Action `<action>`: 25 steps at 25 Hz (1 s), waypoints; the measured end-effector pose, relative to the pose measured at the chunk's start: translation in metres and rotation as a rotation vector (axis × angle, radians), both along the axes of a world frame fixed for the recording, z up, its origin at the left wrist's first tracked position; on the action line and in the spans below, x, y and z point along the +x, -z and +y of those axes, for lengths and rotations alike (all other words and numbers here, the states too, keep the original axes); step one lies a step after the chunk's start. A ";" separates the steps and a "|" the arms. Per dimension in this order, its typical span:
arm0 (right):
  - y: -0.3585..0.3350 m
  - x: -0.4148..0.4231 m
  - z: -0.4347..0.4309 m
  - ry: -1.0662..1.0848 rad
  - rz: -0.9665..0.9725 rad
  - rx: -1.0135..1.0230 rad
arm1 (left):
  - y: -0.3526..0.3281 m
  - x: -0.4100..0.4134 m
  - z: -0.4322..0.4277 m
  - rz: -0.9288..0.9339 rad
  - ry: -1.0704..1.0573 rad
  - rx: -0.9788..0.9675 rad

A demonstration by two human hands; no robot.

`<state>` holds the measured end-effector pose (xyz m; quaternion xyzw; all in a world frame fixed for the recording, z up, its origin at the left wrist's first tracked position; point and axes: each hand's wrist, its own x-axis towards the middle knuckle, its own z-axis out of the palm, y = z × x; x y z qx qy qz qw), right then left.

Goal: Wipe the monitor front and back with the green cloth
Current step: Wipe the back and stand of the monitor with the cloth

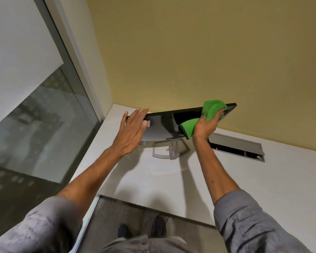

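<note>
**Monitor Wipe: Hand Positions**

Head view: The monitor (161,125) stands on its stand (164,152) on the white surface (226,179), near the yellow wall. The left arm is extended. The left hand (133,128) lies on the monitor's upper left corner, fingers straight and spread, thumb against the screen. The right arm is extended. The right hand (206,125) grips the bunched green cloth (212,110) and holds it against the screen's right part.
</note>
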<state>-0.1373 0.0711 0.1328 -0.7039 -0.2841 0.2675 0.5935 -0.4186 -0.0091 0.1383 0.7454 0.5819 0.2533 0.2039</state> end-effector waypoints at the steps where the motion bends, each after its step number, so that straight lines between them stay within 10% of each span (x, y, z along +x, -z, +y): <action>1: 0.002 -0.009 -0.003 -0.009 -0.007 0.032 | -0.001 0.001 -0.002 -0.057 -0.024 -0.015; 8: 0.014 -0.125 -0.094 -0.443 -0.228 0.217 | -0.025 0.010 -0.006 -0.218 -0.103 -0.150; 17: 0.067 -0.106 -0.085 -0.904 -1.348 0.177 | -0.035 -0.022 -0.012 -0.069 -0.123 -0.117; 25: 0.055 -0.039 -0.068 -0.562 -0.879 0.088 | -0.001 -0.022 -0.015 -0.121 -0.230 -0.029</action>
